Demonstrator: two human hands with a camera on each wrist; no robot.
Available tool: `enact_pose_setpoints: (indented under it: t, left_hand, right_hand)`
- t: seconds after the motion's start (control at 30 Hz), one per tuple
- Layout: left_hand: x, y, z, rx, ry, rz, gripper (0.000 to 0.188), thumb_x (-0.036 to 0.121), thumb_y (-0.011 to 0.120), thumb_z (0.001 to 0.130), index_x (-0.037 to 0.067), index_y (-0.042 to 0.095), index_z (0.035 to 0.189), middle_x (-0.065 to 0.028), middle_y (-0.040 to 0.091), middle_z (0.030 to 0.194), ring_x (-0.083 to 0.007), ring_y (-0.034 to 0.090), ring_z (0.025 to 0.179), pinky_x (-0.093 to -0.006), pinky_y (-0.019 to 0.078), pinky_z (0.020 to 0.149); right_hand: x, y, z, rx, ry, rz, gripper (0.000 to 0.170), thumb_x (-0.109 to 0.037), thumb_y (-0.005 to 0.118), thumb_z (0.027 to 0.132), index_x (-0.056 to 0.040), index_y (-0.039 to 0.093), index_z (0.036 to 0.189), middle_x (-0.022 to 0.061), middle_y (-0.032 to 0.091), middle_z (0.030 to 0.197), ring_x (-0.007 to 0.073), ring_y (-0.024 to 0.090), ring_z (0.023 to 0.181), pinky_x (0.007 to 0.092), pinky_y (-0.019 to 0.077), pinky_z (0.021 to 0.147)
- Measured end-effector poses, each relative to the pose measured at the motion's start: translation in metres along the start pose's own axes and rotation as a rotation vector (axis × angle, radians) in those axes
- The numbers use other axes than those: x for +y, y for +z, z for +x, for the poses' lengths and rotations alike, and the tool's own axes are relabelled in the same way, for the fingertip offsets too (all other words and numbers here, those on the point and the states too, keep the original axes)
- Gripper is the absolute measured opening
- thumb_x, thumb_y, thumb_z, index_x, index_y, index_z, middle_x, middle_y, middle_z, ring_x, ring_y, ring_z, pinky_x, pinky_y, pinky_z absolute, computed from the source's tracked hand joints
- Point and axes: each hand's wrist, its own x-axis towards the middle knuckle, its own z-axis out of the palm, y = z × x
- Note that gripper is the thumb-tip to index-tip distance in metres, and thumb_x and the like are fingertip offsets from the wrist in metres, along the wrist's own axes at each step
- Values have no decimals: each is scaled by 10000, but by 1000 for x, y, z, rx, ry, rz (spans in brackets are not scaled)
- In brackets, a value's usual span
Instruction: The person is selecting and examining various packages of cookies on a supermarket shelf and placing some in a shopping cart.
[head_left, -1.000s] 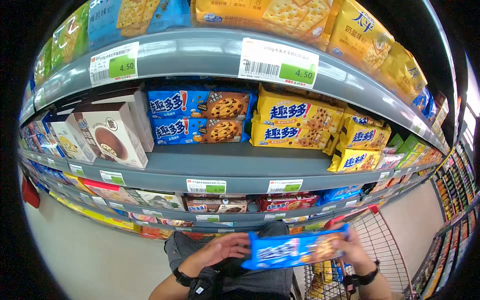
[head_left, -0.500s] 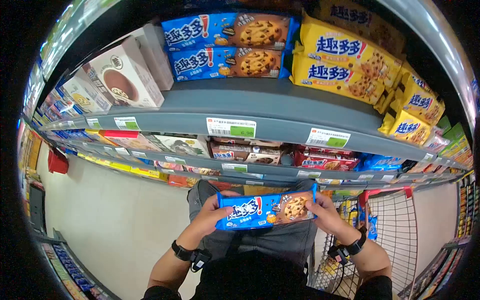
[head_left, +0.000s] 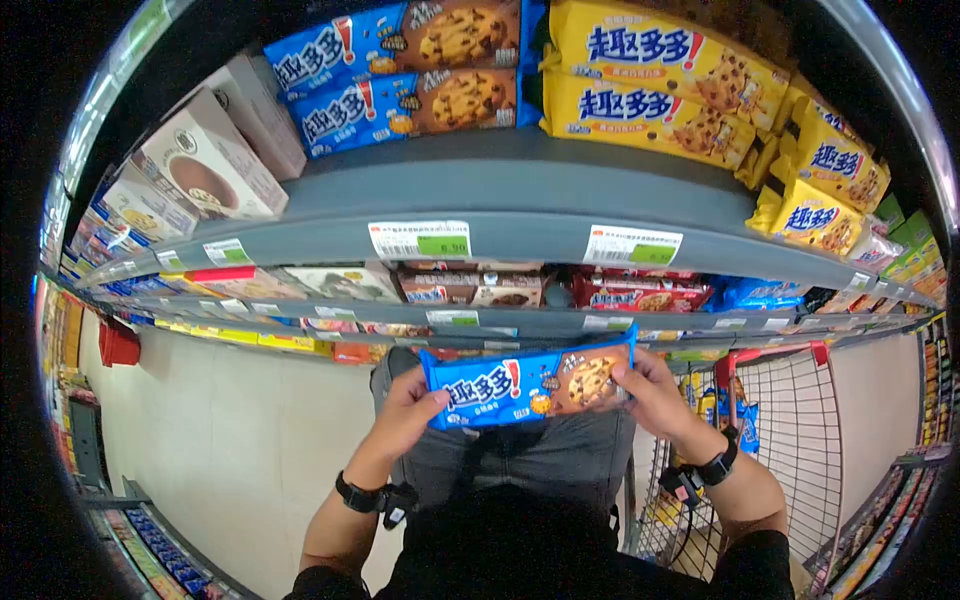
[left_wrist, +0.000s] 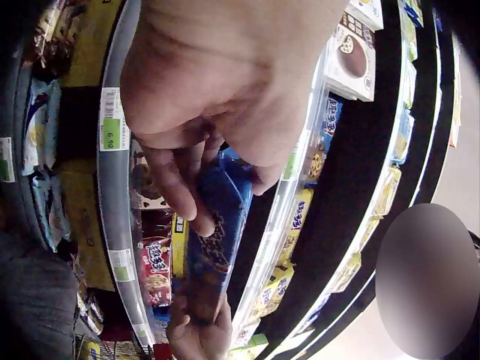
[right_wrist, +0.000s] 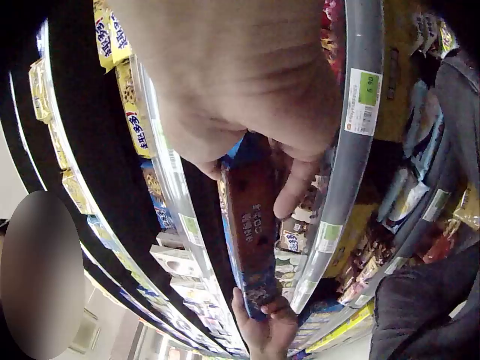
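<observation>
Both ends of a blue chocolate-chip cookie packet (head_left: 500,388) are pinched, one by the left hand (head_left: 404,408), one by the right hand (head_left: 656,398), above gray trousers (head_left: 510,465); likely light, slick and breakable, it wants gentle end grips. Beyond: a shelf (head_left: 450,175).

The cookie packet (head_left: 530,388) is blue and brown with dark white-edged lettering, the shelf (head_left: 500,185) grey.

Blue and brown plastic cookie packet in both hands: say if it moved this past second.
Yes, leftward: the packet was centred below the white price label under the yellow packs; now only its right end is.
</observation>
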Motion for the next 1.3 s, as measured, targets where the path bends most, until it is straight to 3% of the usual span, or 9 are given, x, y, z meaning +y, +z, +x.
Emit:
enact_pose_setpoints:
  t: [0.03,0.1,0.27,0.33,0.47,0.63,0.97,1.03,1.3]
  left_hand:
    - [1,-1,0,8,-19,-8,466,229,632,931,-31,491,1290,-92,640,1137,-156,632,988,-313,541,831]
    - [9,0,-3,9,163,122,514,124,671,879,-13,484,1338,-77,609,1207,-143,585,1074,-307,466,948]
    - [36,12,-4,-66,295,254,546,63,728,786,-5,541,1295,-136,581,1249,-212,552,1159,-338,438,990]
    - [43,13,-2,-139,427,420,525,23,754,721,36,617,1227,-171,539,1304,-295,514,1227,-385,422,1013]
    - [47,24,-4,-154,536,565,390,-46,708,706,96,719,1069,-170,519,1327,-338,499,1248,-447,422,1014]
    - [45,24,-7,-106,666,720,386,-107,657,665,105,744,975,-176,522,1308,-361,526,1216,-450,427,1007]
    - [46,32,-9,2,782,774,364,-131,665,665,134,757,896,-181,550,1270,-366,562,1151,-461,413,1011]
    - [43,31,-9,9,800,759,356,-122,674,661,136,759,890,-183,553,1266,-365,564,1144,-463,414,1008]
    - [42,29,-7,19,859,784,325,-110,675,675,128,760,880,-185,557,1261,-367,570,1127,-453,437,980]
  right_hand:
    - [-5,7,-2,69,81,-3,389,-278,550,990,-22,514,1281,98,627,1133,206,652,980,334,578,773]
    - [-5,-2,-1,-73,59,-87,454,-358,532,991,-28,476,1297,138,621,1134,256,680,933,355,605,701]
    - [-1,-8,-2,-133,11,143,701,-571,539,917,-25,420,1339,151,626,1152,242,681,899,350,589,763]
    - [-11,-2,-1,-214,-54,208,606,-465,567,947,-43,419,1356,123,588,1194,213,636,1016,377,537,873]
    - [-11,2,-3,-143,-148,248,589,-315,635,927,-47,394,1393,118,542,1251,193,569,1112,368,474,952]
    - [-17,4,-6,-96,-196,203,639,-62,687,832,-46,392,1398,119,491,1326,201,505,1195,343,399,1032]
    - [-13,2,-3,-123,-339,81,695,-29,732,781,-42,396,1389,153,460,1398,248,433,1314,361,337,1096]
    - [-11,-1,-1,-148,-393,-7,698,-25,708,787,-69,369,1395,182,439,1396,272,462,1288,383,406,1059]
    - [-10,-1,-3,-133,-369,-45,692,1,701,788,-83,374,1392,175,424,1408,269,461,1289,386,419,1048]
